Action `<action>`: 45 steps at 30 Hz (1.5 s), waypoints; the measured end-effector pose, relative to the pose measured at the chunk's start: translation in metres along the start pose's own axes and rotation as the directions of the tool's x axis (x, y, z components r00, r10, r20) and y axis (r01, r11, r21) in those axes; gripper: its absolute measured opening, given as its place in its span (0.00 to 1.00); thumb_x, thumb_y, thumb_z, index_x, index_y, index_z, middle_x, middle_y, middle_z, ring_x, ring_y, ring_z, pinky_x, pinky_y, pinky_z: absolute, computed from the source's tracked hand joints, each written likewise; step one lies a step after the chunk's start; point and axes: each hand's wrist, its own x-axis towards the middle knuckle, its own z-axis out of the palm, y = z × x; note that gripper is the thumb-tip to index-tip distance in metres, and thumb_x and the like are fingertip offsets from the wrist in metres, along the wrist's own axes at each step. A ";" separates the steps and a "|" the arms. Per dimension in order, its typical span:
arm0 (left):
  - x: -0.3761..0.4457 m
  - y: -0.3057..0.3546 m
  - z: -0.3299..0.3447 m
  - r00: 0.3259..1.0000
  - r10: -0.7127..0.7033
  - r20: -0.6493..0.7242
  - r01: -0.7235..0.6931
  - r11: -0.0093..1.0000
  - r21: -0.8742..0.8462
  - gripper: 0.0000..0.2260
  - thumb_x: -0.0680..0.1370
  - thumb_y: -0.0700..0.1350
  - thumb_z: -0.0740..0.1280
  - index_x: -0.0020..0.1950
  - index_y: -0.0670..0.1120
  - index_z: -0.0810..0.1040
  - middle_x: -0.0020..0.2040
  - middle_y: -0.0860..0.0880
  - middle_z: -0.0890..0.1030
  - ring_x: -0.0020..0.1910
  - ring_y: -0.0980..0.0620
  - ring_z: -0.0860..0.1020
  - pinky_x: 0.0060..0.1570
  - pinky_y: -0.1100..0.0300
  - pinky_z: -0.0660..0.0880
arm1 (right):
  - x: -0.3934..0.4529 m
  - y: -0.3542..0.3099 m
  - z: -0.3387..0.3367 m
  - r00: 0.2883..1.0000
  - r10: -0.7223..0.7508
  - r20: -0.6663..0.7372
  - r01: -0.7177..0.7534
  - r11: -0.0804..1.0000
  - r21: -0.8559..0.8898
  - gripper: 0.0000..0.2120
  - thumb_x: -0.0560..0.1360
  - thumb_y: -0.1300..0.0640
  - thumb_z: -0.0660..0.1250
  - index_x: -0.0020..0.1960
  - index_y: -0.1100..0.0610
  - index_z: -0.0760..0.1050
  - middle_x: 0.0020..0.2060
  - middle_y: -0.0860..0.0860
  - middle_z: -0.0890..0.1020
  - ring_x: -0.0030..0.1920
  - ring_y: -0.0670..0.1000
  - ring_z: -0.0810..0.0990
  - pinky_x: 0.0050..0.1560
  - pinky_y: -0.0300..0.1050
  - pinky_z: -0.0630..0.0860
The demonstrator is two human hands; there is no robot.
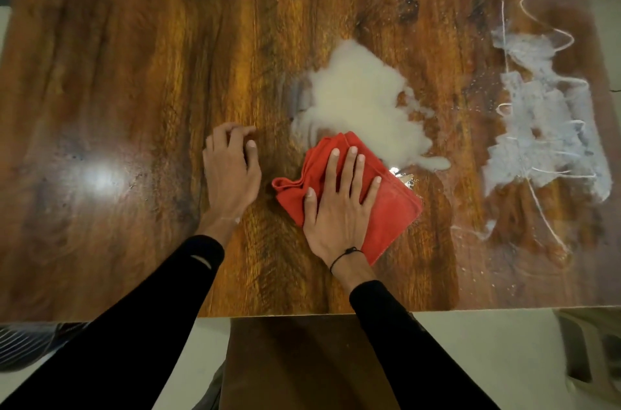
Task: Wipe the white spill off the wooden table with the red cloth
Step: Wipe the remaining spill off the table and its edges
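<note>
A thick white spill (363, 107) lies on the wooden table (134, 73), right of centre. The folded red cloth (393, 208) sits flat at the spill's near edge, its far corner touching the white. My right hand (339, 208) presses flat on the cloth with fingers spread, pointing toward the spill. My left hand (232, 171) rests on bare wood to the left of the cloth, fingers curled, holding nothing.
A second, thinner patch of smeared white streaks (544, 127) covers the table's right end. The table's near edge (302, 314) runs just below my forearms. A pale plastic stool (591, 342) stands on the floor at the lower right.
</note>
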 end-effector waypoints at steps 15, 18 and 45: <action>0.036 -0.032 -0.003 0.992 -0.053 -0.114 0.025 0.973 -0.230 0.18 0.92 0.42 0.54 0.79 0.44 0.75 0.77 0.45 0.77 0.78 0.47 0.73 0.78 0.55 0.68 | 0.040 -0.071 0.013 0.931 -0.355 0.082 0.353 0.935 0.035 0.37 0.87 0.36 0.53 0.92 0.50 0.54 0.91 0.60 0.47 0.91 0.62 0.45 0.85 0.78 0.45; 0.036 -0.031 -0.003 0.987 -0.089 -0.136 0.056 0.971 -0.232 0.18 0.91 0.41 0.55 0.78 0.43 0.75 0.77 0.44 0.77 0.78 0.46 0.73 0.78 0.53 0.68 | 0.067 -0.075 0.013 0.889 -0.449 0.092 0.449 0.893 0.026 0.35 0.87 0.39 0.54 0.92 0.48 0.55 0.91 0.59 0.49 0.91 0.61 0.46 0.84 0.79 0.47; 0.039 -0.018 -0.001 0.999 0.013 0.033 -0.020 0.972 0.233 0.19 0.91 0.48 0.55 0.80 0.44 0.72 0.82 0.42 0.70 0.80 0.41 0.69 0.77 0.41 0.66 | 0.129 -0.025 -0.018 0.980 -0.179 0.085 0.178 0.984 0.026 0.35 0.86 0.47 0.53 0.92 0.50 0.50 0.91 0.58 0.48 0.92 0.59 0.46 0.90 0.65 0.48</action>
